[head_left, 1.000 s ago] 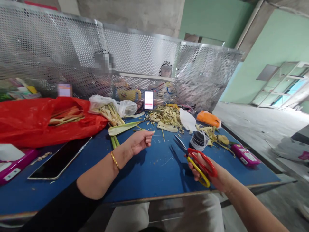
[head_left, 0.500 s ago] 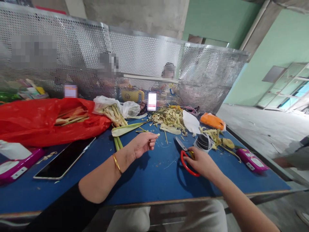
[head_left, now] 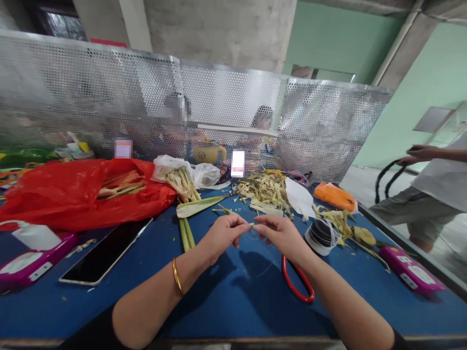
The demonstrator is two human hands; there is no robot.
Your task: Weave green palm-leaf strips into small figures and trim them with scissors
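Note:
My left hand (head_left: 226, 234), with a gold bangle on the wrist, pinches a small pale piece (head_left: 251, 225) between thumb and fingertips. From the other side the fingertips of my right hand (head_left: 279, 235) come together at that piece; whether they grip it is too small to tell. The red-handled scissors (head_left: 301, 287) lie on the blue table (head_left: 233, 311) under my right wrist, their blades hidden. Behind my hands are a heap of pale green husk strips (head_left: 264, 192) and one long leaf (head_left: 199, 207). A spool of pale string (head_left: 321, 236) stands right of my right hand.
Left are a red plastic bag (head_left: 73, 194), a black phone (head_left: 105, 253) and a white bottle (head_left: 36, 236). An orange packet (head_left: 334, 195) and a magenta case (head_left: 411, 270) are at right. A perforated metal screen (head_left: 226, 97) stands behind. A person (head_left: 434, 180) is beyond the right edge.
My right hand has let go of the scissors and moved left to meet my left hand at the small piece. The view has shifted, and a person has come into sight at right.

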